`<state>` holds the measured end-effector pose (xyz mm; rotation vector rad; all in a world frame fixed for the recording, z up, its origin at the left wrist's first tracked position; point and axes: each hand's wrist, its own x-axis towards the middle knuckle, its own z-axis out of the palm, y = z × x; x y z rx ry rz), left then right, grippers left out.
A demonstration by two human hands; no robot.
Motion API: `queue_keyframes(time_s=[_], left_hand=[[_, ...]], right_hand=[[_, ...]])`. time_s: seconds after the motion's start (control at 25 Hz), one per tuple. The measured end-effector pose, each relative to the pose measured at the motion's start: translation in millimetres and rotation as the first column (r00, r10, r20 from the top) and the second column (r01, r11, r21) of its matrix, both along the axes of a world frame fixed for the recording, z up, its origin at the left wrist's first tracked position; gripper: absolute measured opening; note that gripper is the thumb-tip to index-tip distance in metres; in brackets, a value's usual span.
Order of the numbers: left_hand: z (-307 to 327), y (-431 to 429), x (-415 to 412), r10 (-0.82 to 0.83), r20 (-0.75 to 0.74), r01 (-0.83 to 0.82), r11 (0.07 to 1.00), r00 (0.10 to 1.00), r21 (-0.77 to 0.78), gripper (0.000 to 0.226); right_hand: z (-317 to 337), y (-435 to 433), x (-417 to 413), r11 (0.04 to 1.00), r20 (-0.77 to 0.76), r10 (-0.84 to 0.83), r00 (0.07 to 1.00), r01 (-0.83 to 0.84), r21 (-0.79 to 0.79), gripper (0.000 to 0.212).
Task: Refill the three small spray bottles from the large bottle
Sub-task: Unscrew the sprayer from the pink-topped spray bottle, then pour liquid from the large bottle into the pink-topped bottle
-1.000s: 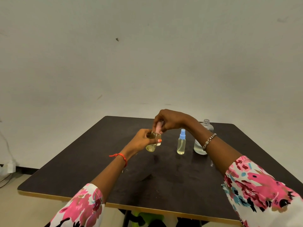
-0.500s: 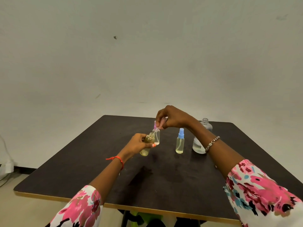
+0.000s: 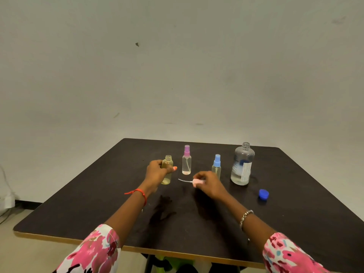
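Note:
My left hand (image 3: 157,172) grips an uncapped small bottle (image 3: 167,164) of yellowish liquid, standing upright on the dark table (image 3: 98,203). My right hand (image 3: 208,184) holds its pink spray head (image 3: 197,182) low over the table, with the dip tube pointing left. A purple-capped spray bottle (image 3: 186,160) and a blue-capped spray bottle (image 3: 216,165) stand behind my hands. The large clear bottle (image 3: 242,164) stands uncapped at the right, holding a little clear liquid at its base.
A blue cap (image 3: 263,194) lies on the table to the right of my right hand, in front of the large bottle. A dark wet-looking smear (image 3: 163,209) marks the table between my forearms. A bare wall rises behind the table.
My right hand has pulled the pink spray head out of the small bottle and brought it down to the table. My left hand has set the bottle down upright.

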<state>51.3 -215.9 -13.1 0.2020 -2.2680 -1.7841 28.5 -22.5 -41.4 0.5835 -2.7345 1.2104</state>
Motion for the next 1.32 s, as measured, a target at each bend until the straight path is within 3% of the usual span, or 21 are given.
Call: queue_keyframes(time_s=[0.36,0.56,0.68,0.76,0.84,0.96,1.12,1.24,1.32], left_hand=[[1.8,9.6,-0.2,-0.034,-0.001,0.034,0.999,0.999,0.006,0.031],[3.0,12.7,-0.6,-0.039,0.005,0.039,0.999,0.999,0.02,0.029],[3.2,14.3,0.4,-0.043,0.002,0.043,0.999,0.999,0.021,0.029],[3.7,14.8,0.7,-0.052,-0.011,0.052,0.998,0.999,0.027,0.028],[4.2,15.0,-0.3,-0.061,-0.027,0.062,0.998,0.998,0.033,0.029],[4.8,17.4,-1.3,-0.053,-0.047,0.054,0.998,0.998,0.018,0.039],[9.2,21.5,0.6,-0.054,-0.08,0.058,0.997,0.995,0.047,0.04],[13.8,22.3,2.2,-0.03,-0.086,0.035,0.998,0.996,0.055,0.044],[16.5,22.2,3.3,-0.02,-0.087,0.026,0.998,0.996,0.059,0.049]], right_hand=[[-25.8,-1.1,-0.4,0.996,0.014,-0.009,1.0,0.01,-0.09,0.042],[-16.5,2.6,1.6,0.992,-0.05,-0.028,0.998,0.022,-0.121,0.037],[6.4,8.9,4.8,0.928,-0.31,-0.25,0.917,0.135,-0.347,0.016],[27.1,19.5,1.6,0.808,-0.383,-0.477,0.791,0.224,-0.545,0.022],[43.2,35.5,-6.3,0.662,-0.311,-0.655,0.688,0.325,-0.676,0.043],[45.2,61.3,-19.5,0.548,-0.13,-0.76,0.637,0.522,-0.654,0.073],[26.0,84.0,-37.0,0.59,0.089,-0.669,0.738,0.6,-0.54,0.092],[16.3,90.9,-48.3,0.649,0.202,-0.54,0.817,0.557,-0.518,0.086],[15.7,92.8,-49.5,0.646,0.208,-0.543,0.814,0.563,-0.516,0.08]])
